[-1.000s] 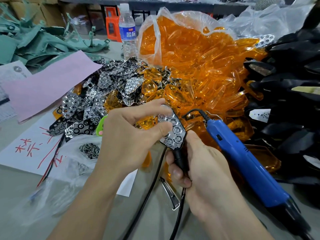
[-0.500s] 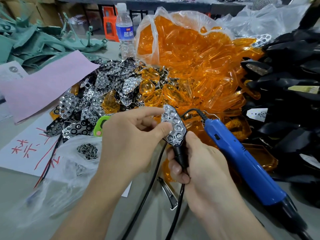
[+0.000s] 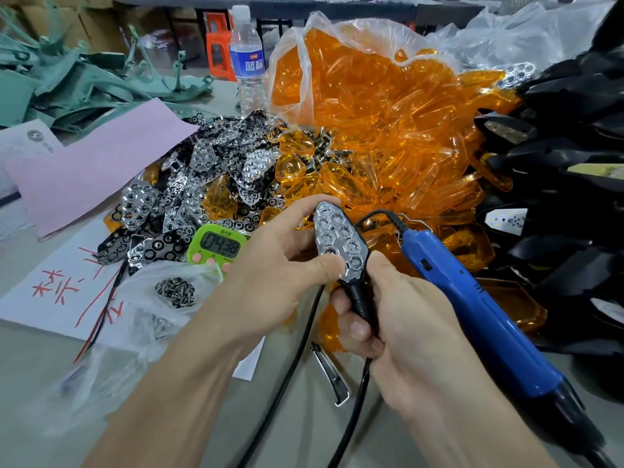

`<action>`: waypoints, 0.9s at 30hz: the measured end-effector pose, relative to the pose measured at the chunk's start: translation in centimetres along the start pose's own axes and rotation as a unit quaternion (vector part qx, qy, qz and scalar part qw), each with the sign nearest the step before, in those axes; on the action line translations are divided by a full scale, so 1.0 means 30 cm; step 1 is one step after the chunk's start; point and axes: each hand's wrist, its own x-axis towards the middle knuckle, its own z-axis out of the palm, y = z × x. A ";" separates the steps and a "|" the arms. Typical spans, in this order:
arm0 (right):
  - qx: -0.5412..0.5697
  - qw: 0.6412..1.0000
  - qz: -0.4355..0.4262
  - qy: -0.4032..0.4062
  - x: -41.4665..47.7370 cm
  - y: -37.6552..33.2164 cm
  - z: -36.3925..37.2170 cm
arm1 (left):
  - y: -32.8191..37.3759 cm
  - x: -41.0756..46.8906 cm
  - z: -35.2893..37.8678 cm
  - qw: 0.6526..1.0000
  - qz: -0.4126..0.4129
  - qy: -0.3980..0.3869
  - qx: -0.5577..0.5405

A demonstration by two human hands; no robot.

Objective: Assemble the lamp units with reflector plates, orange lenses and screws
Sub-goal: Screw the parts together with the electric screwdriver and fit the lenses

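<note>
With the lamp unit [image 3: 358, 297] held by its stem in the grip of the right hand [image 3: 415, 332] above the surface [image 3: 23, 366], and the reflector plate [image 3: 339, 243] pinched onto it by the left hand [image 3: 277, 265], the plate could be seated crooked if uneven pressure is applied.

Lamp unit [image 3: 341, 244] in both hands
</note>
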 end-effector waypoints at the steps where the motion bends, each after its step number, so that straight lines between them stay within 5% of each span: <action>1: 0.001 1.000 -0.002 0.002 0.000 0.001 0.001 | -0.003 -0.001 0.000 1.000 -0.001 0.007 0.000; 14: -0.039 0.998 -0.047 -0.033 -0.019 0.013 0.030 | 0.018 -0.002 -0.001 0.990 -0.032 -0.004 -0.134; 22: -0.033 0.998 -0.055 -0.029 -0.024 0.020 0.039 | -0.010 0.000 0.061 0.988 0.077 0.126 -0.055; 27: -0.019 0.997 -0.061 -0.050 -0.020 0.032 0.039 | 0.002 -0.006 0.063 0.985 0.060 0.157 -0.039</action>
